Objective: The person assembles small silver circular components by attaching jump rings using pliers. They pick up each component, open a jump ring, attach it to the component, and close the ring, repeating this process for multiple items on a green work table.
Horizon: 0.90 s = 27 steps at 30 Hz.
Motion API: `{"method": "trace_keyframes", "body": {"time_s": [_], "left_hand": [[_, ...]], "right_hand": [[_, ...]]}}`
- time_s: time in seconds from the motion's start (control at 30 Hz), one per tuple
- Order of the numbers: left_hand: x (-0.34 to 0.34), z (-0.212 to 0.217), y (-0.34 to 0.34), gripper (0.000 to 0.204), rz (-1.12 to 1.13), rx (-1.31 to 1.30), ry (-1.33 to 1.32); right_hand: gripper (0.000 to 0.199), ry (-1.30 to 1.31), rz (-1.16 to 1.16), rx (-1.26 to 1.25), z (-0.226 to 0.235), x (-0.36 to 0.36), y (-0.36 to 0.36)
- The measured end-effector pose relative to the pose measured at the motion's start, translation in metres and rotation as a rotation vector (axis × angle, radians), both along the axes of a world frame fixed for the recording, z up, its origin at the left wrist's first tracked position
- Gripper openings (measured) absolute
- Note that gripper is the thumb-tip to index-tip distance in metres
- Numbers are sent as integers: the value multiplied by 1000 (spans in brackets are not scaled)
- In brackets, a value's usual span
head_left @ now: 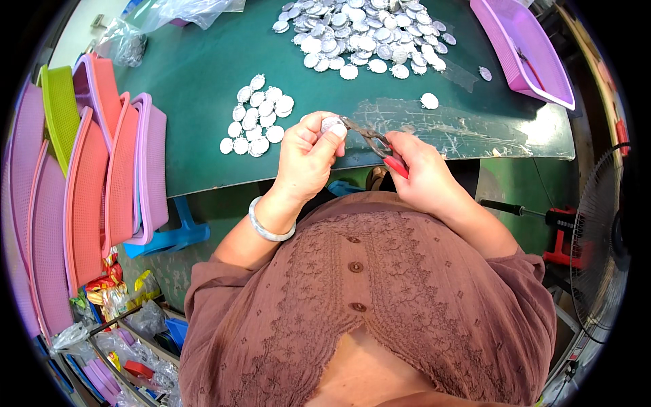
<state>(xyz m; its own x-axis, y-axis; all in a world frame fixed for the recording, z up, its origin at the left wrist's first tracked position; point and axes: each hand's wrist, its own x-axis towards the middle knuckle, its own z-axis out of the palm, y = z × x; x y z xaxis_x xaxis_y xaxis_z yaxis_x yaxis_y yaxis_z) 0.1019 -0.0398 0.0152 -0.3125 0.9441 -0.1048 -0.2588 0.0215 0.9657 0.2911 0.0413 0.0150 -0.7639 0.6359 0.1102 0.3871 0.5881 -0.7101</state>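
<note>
Between the thumb and fingers of my left hand [308, 152] is a round silver metal pendant [330, 125]. My right hand [428, 173] is wrapped round red-handled pliers [373, 137], whose dark jaws meet the pendant's edge; whether they grip its small loop is too fine to tell. Left of my left hand lies a small group of similar pendants [256, 119]. A much larger heap of pendants [366, 34] covers the far middle of the table. One single pendant [429, 101] rests beyond my right hand, another [485, 73] farther right.
The green table [196, 136] has worn tape near its front edge. A purple basket [536, 61] at the far right holds a red-handled tool. Stacked pink and purple baskets [88, 197] stand at the left, a plastic bag [125, 44] far left. A fan [597, 237] stands at the right.
</note>
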Motion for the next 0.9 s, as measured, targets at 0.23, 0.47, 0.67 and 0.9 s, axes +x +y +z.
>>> {"method": "trace_keyframes", "body": {"time_s": [0.23, 0.47, 0.67, 0.9], "left_hand": [[-7, -1, -7, 7, -3, 45, 75], [-10, -1, -2, 12, 2, 76, 192], [-9, 14, -27, 10, 189, 20, 212], [-13, 27, -48, 9, 345, -41, 320]], "right_hand": [[32, -43, 82, 56, 5, -6, 7], [32, 0, 211, -37, 3, -8, 23], [27, 76, 331, -281, -7, -32, 28], [29, 121, 536, -180, -15, -62, 34]]}}
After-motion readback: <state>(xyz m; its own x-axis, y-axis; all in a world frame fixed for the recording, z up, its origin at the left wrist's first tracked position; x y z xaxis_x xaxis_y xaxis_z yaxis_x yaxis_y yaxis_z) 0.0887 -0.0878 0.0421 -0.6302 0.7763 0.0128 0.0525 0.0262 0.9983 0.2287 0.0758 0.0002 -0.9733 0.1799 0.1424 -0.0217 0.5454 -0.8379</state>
